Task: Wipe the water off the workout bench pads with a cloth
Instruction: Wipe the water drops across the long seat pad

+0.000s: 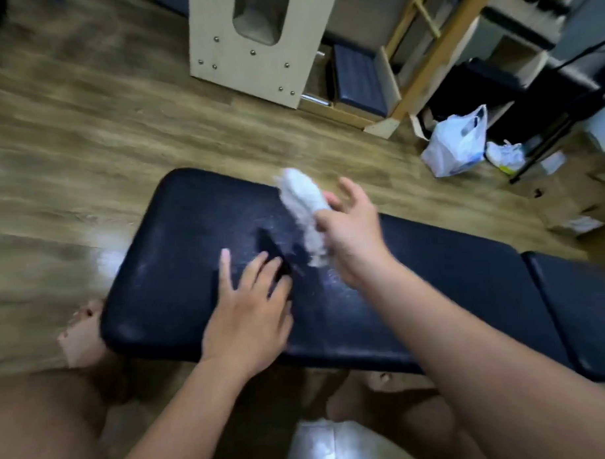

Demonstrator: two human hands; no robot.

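The left hand [245, 313] lies flat on the dark bench pad [165, 268] with its fingers spread wide. The right hand [352, 227] is up over the middle of the pad and holds the white cloth [302, 205] between thumb and fingers. That part is blurry.

Home gym — padded bench [433, 293], wooden ladder frame [435, 49].

I can't tell whether my right hand [354, 227] grips the blurred cloth [305, 208], and the pad [578, 305] right of it is cropped.
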